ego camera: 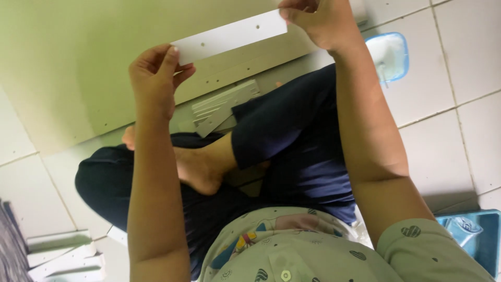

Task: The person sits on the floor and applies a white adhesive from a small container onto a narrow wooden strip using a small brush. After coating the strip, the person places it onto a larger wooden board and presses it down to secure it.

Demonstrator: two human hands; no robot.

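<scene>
Head view, looking down past lap to tiled floor (pixel 459 62). White strip (pixel 229 35) held up in front of body, long and flat, long axis running left-low to right-high across upper frame, slight tilt. Small holes visible along its face. Left hand (pixel 155 75) pinching lower left end, thumb and fingers closed on strip's corner, strip extending up and to the right from it. Right hand (pixel 321 21) gripping upper right end, fingers curled over strip's edge, strip extending down and to the left from it. Strip spanning between both hands, clear of floor and lap.

Behind strip, large pale green panel (pixel 73 57) lying on floor, edge showing row of small holes. Stack of grey-white strips (pixel 222 104) on floor just below panel edge, near knee. Legs crossed in dark blue trousers (pixel 292 136), bare foot (pixel 195 169) tucked over thigh. Small blue tray (pixel 391 55) on tiles right of right hand, white contents, cannot tell what. Blue container (pixel 475 237) at lower right corner. More white pieces (pixel 62 256) piled at lower left beside dark mat (pixel 9 245).
</scene>
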